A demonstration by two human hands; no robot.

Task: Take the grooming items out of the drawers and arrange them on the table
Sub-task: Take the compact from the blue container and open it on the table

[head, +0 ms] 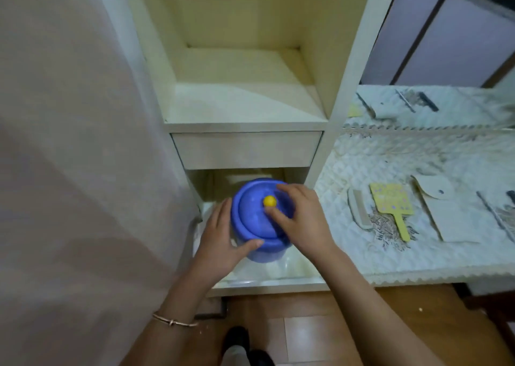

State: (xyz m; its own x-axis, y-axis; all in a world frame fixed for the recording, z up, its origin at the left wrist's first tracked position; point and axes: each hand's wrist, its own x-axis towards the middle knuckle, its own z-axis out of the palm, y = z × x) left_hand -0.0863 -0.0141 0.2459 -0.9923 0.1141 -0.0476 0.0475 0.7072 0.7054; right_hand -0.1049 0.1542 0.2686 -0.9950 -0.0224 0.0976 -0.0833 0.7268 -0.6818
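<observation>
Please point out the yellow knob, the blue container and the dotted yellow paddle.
yellow knob (269, 201), head view, round top
blue container (250, 218), head view, lid surface
dotted yellow paddle (391, 199), head view, square head

Both bare forearms reach forward from the lower edge, converging; the left hand (223, 234) grips the left side of a round blue plastic container (256, 226), fingers laid up along its wall, thumb hooked across the near rim; a thin rose-gold bracelet (174, 322) circles the left wrist; the right hand (303, 220) lies palm-down over the lid, fingers bent past its far right edge, thumb pressed on top.
</observation>
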